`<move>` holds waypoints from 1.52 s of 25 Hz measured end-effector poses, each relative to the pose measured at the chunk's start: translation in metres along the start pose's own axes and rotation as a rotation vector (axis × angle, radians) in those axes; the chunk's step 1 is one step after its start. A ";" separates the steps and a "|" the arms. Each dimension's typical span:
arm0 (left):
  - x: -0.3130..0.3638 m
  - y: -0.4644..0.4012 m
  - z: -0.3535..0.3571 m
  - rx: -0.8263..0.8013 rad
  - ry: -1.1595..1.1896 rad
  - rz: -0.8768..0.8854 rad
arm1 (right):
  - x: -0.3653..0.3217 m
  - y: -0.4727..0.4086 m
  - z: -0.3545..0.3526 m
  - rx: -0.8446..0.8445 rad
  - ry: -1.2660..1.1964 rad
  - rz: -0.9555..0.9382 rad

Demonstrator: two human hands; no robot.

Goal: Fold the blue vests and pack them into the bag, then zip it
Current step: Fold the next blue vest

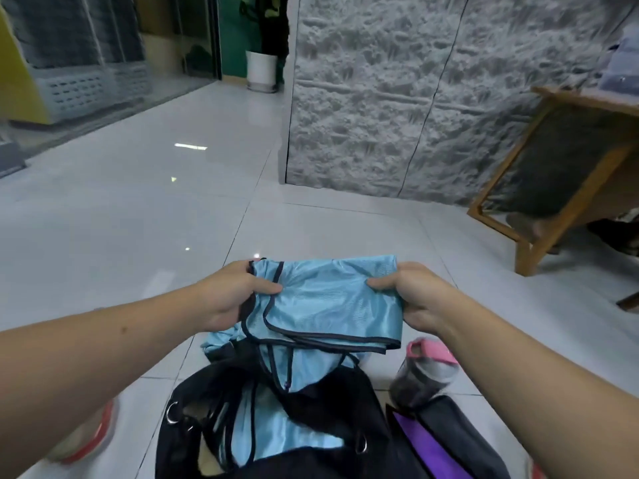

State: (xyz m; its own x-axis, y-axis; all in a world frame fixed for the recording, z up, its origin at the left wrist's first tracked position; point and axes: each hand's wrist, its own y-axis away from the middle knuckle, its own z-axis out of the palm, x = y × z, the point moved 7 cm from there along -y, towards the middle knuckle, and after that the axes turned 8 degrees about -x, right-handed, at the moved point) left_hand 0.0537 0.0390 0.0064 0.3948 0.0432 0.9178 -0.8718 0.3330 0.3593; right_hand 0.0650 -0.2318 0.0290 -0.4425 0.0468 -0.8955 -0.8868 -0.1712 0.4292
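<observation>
1. Far left, low in the view, a red-and-white shoe [90, 440] shows blurred on the white tiled floor [138, 219]; nothing there belongs to the packing.
2. The left hand [230, 295] pinches the left edge of a folded blue vest [328, 302], thumb on top of the cloth and the other fingers curled under it.
3. That vest is held in the air between the two hands, above the bag. It looks folded into a compact panel with its dark trim stacked along the near edge, so I judge its folding done or nearly done.
4. Below it sits the black bag [276, 433], mouth open towards the camera. More blue vest fabric [276, 426] already lies inside, and some spills over the far rim onto the floor. How many vests are in there I cannot tell.
5. The right hand [411, 299] grips the vest's right edge the same way, thumb over, fingers closed beneath.
6. Right of the bag lie a bottle with a pink lid [427, 371], tipped over, and a purple-and-black item [446, 440] just beside the bag.
7. My reading: packing is partly done. Left to do are lowering this vest in, tucking in the loose fabric, and zipping; the zip is not closed.
</observation>
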 end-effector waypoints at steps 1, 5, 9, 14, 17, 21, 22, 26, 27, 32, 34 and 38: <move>-0.017 0.002 -0.001 -0.003 -0.004 -0.029 | 0.016 0.001 0.000 0.010 0.034 0.013; -0.073 0.009 -0.018 0.008 -0.016 -0.078 | 0.075 0.008 0.004 -0.009 0.171 0.036; -0.116 0.029 -0.029 0.032 -0.136 -0.094 | 0.135 0.016 0.013 -0.059 0.250 0.009; -0.135 0.046 -0.024 -0.051 -0.554 -0.088 | 0.182 0.027 0.021 -0.243 0.423 0.070; -0.156 0.051 -0.018 -0.135 -0.485 -0.202 | 0.203 0.026 0.027 -0.347 0.484 0.154; -0.196 0.052 -0.019 -0.163 -0.257 -0.510 | 0.234 0.020 0.039 -0.447 0.326 0.406; -0.201 0.051 -0.021 -0.142 -0.263 -0.541 | 0.239 0.015 0.037 -0.432 0.412 0.448; -0.196 0.039 -0.027 0.045 -0.397 -0.352 | 0.234 0.001 0.033 -0.231 0.800 0.402; -0.190 0.035 -0.028 0.106 -0.435 -0.259 | 0.224 -0.001 0.035 -0.163 0.847 0.332; -0.173 0.020 -0.034 0.258 -0.622 -0.087 | 0.212 -0.005 0.041 -0.171 0.968 0.322; -0.174 0.016 -0.028 0.178 -0.755 -0.108 | 0.222 -0.003 0.044 -0.249 0.951 0.397; -0.177 0.014 -0.015 0.042 -0.987 -0.180 | 0.238 0.002 0.062 -0.338 0.952 0.427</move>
State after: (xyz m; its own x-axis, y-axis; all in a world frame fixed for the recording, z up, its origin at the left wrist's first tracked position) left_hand -0.0235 0.0502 -0.1534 0.1209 -0.8111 0.5722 -0.8399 0.2236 0.4945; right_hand -0.0505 -0.1596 -0.1755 -0.2917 -0.8346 -0.4672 -0.5382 -0.2606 0.8015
